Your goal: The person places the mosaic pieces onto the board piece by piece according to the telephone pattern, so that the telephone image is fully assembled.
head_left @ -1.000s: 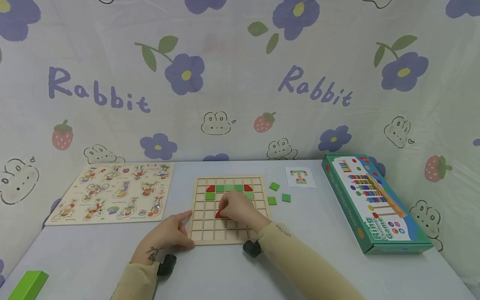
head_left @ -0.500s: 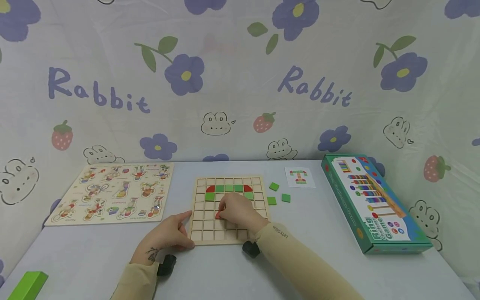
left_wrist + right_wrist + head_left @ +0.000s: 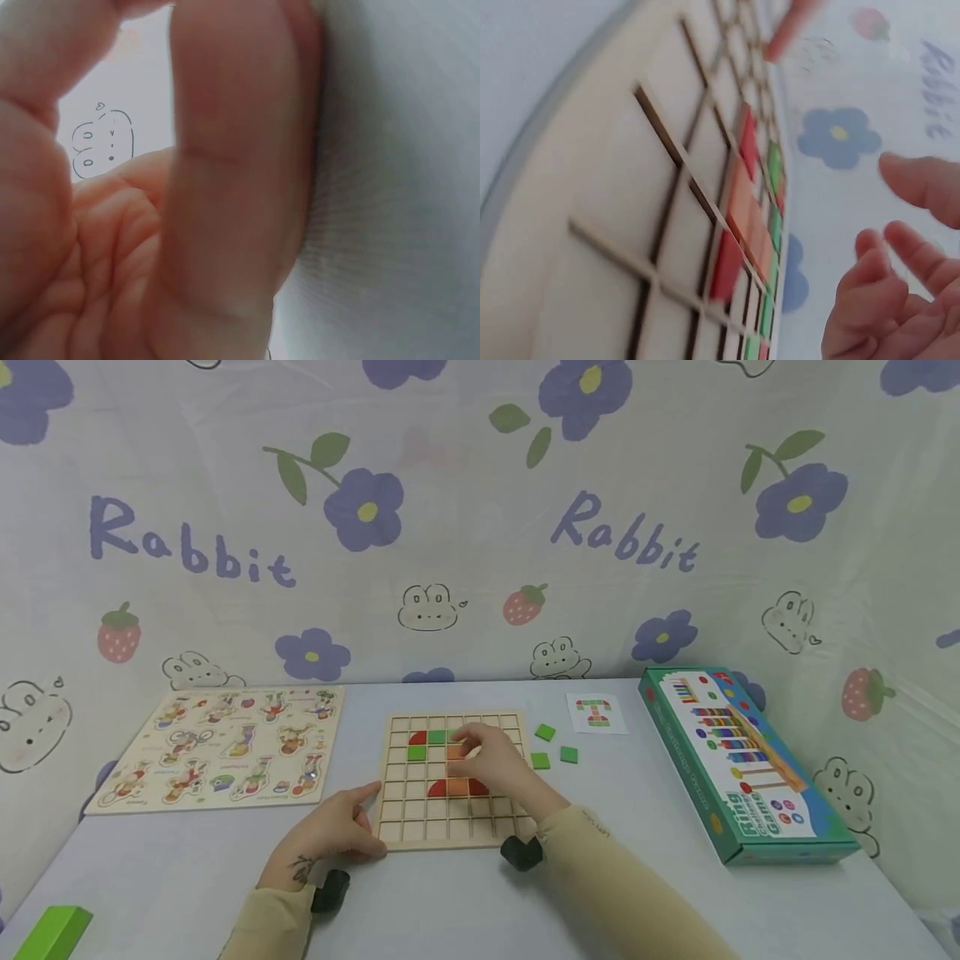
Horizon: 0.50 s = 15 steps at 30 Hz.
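My left hand (image 3: 333, 831) touches the left side of the wooden grid board (image 3: 450, 846), index finger at the edge and thumb near the front corner. Above the board, my right hand (image 3: 498, 768) has thumb and fingers apart. In the right wrist view, nothing shows between the fingers of that hand (image 3: 900, 300). A red quarter-round tile (image 3: 437, 789) lies left of an orange tile (image 3: 457, 787), with another red tile (image 3: 477, 787) on its right. Farther back are a red tile (image 3: 417, 738) and green tiles (image 3: 437, 737). My right hand hides part of the pattern.
Loose green tiles (image 3: 569, 755) lie right of the board, near a pattern card (image 3: 597, 715). A green toy box (image 3: 750, 768) is at the right. An illustrated puzzle board (image 3: 217, 743) lies at the left, and a green block (image 3: 54, 933) at the front left.
My right hand has let go of the red quarter-round tile, which stays on the grid, and has moved up and right with its fingers spreading. My left hand keeps its place.
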Each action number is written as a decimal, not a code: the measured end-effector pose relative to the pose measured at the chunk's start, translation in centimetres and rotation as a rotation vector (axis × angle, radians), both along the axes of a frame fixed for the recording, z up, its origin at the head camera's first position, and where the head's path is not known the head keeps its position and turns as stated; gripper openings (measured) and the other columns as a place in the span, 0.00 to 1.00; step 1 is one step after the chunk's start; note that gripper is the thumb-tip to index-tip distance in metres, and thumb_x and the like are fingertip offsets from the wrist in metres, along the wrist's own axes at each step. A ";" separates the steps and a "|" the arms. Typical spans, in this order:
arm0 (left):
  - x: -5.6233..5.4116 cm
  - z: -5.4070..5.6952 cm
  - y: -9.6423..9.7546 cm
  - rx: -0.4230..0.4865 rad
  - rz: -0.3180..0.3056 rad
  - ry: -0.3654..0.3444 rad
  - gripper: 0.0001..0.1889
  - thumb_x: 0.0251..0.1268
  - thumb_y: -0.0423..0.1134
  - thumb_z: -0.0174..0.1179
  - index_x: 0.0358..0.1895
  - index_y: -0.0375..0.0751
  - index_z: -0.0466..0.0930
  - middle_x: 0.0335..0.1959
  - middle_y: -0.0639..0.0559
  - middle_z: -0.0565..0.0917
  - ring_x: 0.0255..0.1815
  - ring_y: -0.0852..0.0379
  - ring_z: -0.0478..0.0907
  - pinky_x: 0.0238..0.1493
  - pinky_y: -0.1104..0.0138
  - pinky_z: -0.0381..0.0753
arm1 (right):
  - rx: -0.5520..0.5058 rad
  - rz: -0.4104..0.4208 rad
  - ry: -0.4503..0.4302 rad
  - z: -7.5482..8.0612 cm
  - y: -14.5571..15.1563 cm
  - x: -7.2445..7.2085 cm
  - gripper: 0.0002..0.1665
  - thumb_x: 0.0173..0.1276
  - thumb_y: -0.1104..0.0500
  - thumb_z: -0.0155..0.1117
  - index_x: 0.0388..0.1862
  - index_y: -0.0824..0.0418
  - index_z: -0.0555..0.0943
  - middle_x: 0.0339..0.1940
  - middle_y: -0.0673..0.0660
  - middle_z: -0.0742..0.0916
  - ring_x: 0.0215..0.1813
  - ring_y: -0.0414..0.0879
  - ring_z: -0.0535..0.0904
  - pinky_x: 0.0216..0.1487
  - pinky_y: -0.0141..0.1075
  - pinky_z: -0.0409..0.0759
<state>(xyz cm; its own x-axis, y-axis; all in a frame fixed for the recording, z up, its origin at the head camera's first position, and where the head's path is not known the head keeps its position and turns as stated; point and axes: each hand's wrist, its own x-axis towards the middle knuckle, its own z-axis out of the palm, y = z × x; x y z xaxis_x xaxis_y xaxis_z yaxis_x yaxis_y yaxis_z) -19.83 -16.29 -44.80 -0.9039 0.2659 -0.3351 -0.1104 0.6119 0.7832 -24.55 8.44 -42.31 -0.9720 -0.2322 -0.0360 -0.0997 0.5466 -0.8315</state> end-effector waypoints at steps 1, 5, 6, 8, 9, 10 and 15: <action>0.0 0.0 0.0 -0.001 -0.001 0.000 0.50 0.35 0.30 0.72 0.70 0.39 0.57 0.18 0.51 0.74 0.16 0.59 0.68 0.20 0.68 0.68 | -0.047 -0.009 0.004 0.1 0.6 -0.1 0.27 0.53 0.60 0.70 0.54 0.60 0.76 0.39 0.58 0.81 0.37 0.47 0.73 0.34 0.35 0.71; 0.0 0.0 0.0 0.004 -0.003 -0.002 0.50 0.35 0.30 0.72 0.70 0.39 0.57 0.18 0.50 0.74 0.16 0.59 0.69 0.20 0.68 0.68 | -0.180 -0.064 -0.016 0.1 3.2 -0.3 0.31 0.52 0.63 0.70 0.57 0.57 0.74 0.43 0.62 0.81 0.36 0.46 0.75 0.33 0.34 0.72; 0.0 0.0 0.0 0.006 -0.004 -0.001 0.51 0.35 0.30 0.72 0.70 0.39 0.57 0.18 0.50 0.74 0.16 0.59 0.69 0.20 0.68 0.68 | -0.195 -0.082 -0.029 0.1 4.0 -0.3 0.32 0.52 0.64 0.70 0.58 0.56 0.73 0.44 0.62 0.81 0.36 0.46 0.75 0.32 0.34 0.72; 0.0 0.0 0.0 0.008 -0.003 -0.002 0.51 0.35 0.30 0.72 0.70 0.38 0.57 0.18 0.50 0.74 0.16 0.59 0.69 0.20 0.68 0.68 | -0.219 -0.115 -0.060 -0.1 5.4 -0.4 0.34 0.53 0.64 0.69 0.60 0.56 0.71 0.46 0.63 0.80 0.33 0.46 0.75 0.29 0.34 0.72; 0.0 0.0 0.0 0.006 -0.004 0.000 0.51 0.35 0.30 0.72 0.70 0.38 0.56 0.18 0.50 0.74 0.17 0.59 0.69 0.20 0.68 0.68 | -0.221 -0.132 -0.071 -0.2 6.2 -0.4 0.34 0.54 0.64 0.69 0.61 0.56 0.70 0.46 0.62 0.80 0.32 0.45 0.75 0.28 0.35 0.72; 0.0 0.0 0.0 0.006 -0.004 0.000 0.51 0.35 0.30 0.72 0.70 0.38 0.56 0.18 0.50 0.75 0.17 0.59 0.69 0.20 0.68 0.68 | -0.223 -0.146 -0.078 -0.4 6.9 -0.5 0.35 0.54 0.65 0.68 0.62 0.57 0.69 0.46 0.63 0.80 0.32 0.44 0.75 0.27 0.35 0.71; -0.1 0.0 0.0 0.001 -0.004 -0.001 0.51 0.35 0.30 0.72 0.70 0.38 0.57 0.18 0.50 0.75 0.17 0.59 0.69 0.20 0.68 0.68 | -0.194 -0.223 -0.103 -0.8 10.0 -0.3 0.37 0.53 0.64 0.68 0.63 0.59 0.68 0.44 0.61 0.80 0.29 0.43 0.72 0.24 0.33 0.68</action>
<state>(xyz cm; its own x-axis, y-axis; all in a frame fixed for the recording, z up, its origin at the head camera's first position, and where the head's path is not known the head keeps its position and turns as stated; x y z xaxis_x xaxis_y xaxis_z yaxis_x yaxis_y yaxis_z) -19.90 -16.26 -44.81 -0.9026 0.2696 -0.3356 -0.1089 0.6112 0.7840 -24.86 18.46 -43.09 -0.9932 -0.0258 -0.1132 0.0953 0.3752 -0.9220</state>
